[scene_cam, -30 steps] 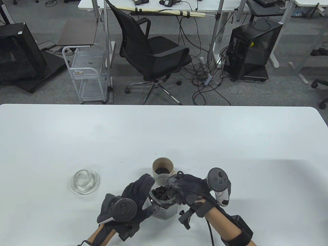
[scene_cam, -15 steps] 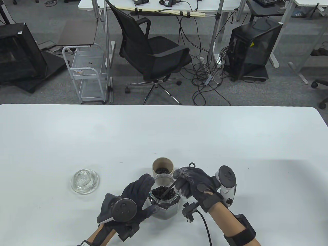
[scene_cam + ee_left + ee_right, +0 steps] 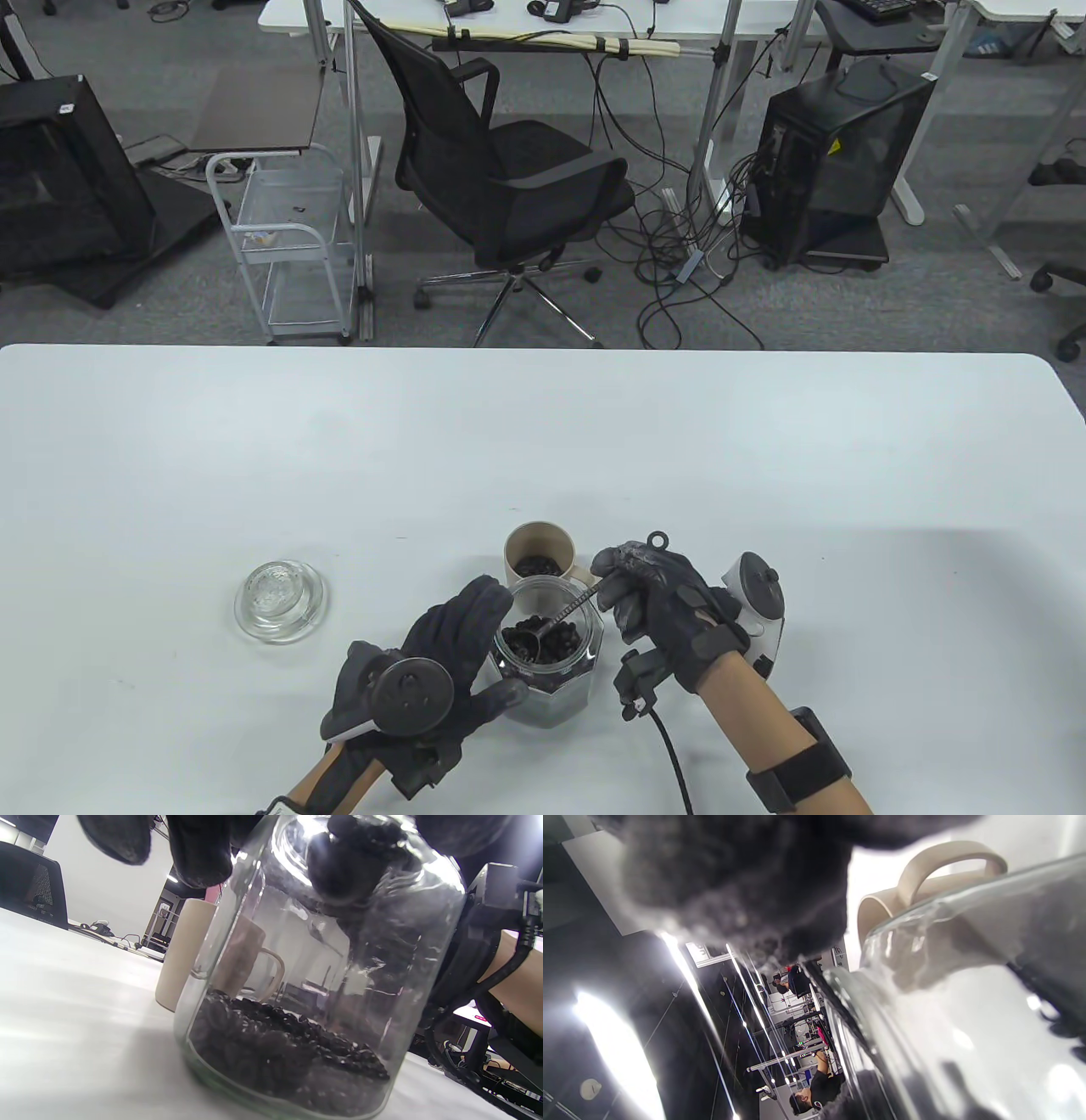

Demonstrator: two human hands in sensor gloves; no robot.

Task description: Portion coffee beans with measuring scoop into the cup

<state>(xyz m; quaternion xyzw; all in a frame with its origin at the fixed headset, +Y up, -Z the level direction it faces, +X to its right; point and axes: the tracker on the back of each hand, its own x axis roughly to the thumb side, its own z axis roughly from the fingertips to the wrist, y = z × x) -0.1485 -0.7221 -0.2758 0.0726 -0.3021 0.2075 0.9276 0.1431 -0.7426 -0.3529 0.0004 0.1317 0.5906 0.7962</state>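
Note:
A glass jar [image 3: 551, 679] of dark coffee beans [image 3: 556, 643] stands near the table's front edge, its mouth uncovered. My left hand [image 3: 462, 649] grips the jar from its left side, fingers wrapped round the glass [image 3: 322, 984]. My right hand [image 3: 649, 590] holds the long handle of a metal measuring scoop [image 3: 556, 624], whose bowl lies on the beans inside the jar. Just behind the jar stands a beige cup [image 3: 539, 556] with some beans at its bottom. The cup's handle [image 3: 946, 861] shows past the jar rim in the right wrist view.
A round glass lid [image 3: 280, 599] lies on the white table [image 3: 543, 441] to the left of the jar. A cable runs from my right wrist toward the front edge. Beyond the far edge are an office chair [image 3: 501, 170] and a wire cart.
My right hand has swung out to the right of the jar and turned, drawing the scoop handle up; the scoop bowl now shows on the beans. The left hand and jar stayed put.

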